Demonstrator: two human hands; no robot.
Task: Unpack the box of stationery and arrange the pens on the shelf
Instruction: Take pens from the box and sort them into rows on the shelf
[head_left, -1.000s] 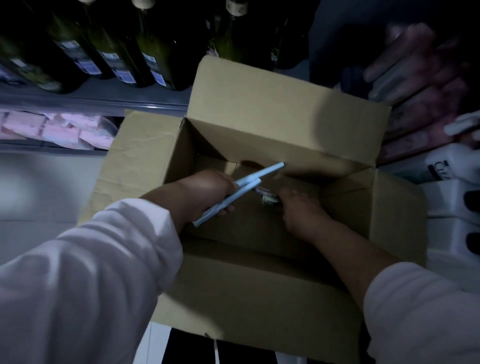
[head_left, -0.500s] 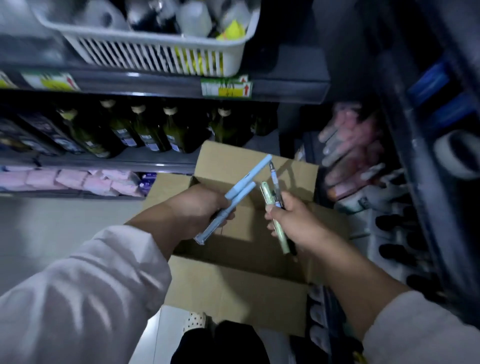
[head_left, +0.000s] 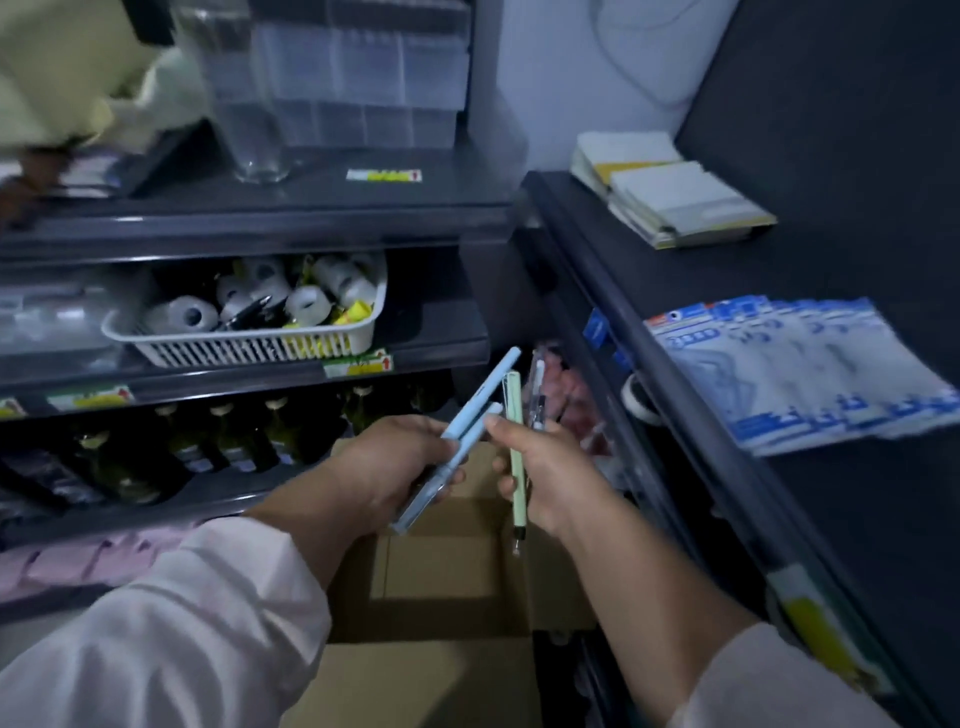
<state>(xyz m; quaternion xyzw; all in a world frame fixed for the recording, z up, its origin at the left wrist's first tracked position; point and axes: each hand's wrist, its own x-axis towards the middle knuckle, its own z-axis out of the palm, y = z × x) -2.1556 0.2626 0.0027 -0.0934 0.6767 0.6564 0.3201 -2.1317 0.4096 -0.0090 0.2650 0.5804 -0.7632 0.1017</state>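
While both hands hover above the open cardboard box, the pens are out of it and not yet shelved: the left hand clasps two pale blue pens, caps fanning up past its fingers, and the right hand grips a green pen and a clear pen, tips hanging below its palm. I'd judge arranging is about to start. That calls for carrying them to the bare dark shelf beyond the right hand's knuckles and laying them side by side.
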